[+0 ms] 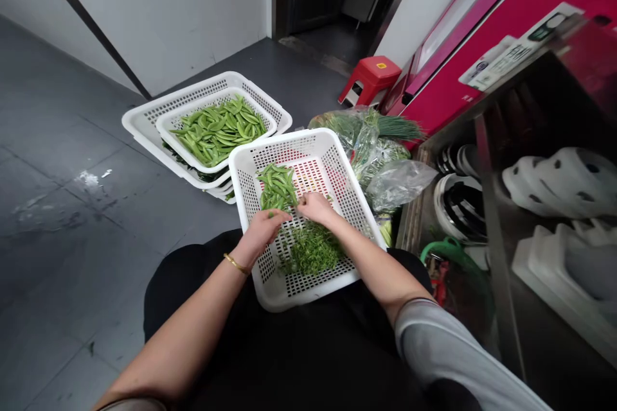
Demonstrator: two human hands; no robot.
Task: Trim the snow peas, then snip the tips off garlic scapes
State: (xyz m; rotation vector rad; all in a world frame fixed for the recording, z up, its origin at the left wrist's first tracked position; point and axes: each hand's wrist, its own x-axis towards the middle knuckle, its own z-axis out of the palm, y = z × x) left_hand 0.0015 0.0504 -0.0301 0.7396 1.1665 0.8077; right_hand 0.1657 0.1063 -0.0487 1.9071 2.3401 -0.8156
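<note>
A white perforated basket (250, 263) rests on my lap. Inside it lie a small heap of green pea pods (276, 185) at the far side and a pile of thin green trimmings (311, 249) at the near side. My left hand (263, 228) is curled closed over the basket's middle, pinching a pod. My right hand (315, 207) is beside it, fingers pinched together on the same pod's end. A gold bangle (236, 263) sits on my left wrist.
On the floor ahead stand stacked white baskets (139, 125), the top one full of pea pods (216, 128). Plastic bags of greens (380, 154) lie to the right, a red stool (369, 77) behind them. A steel shelf (486, 225) with white items is close on my right.
</note>
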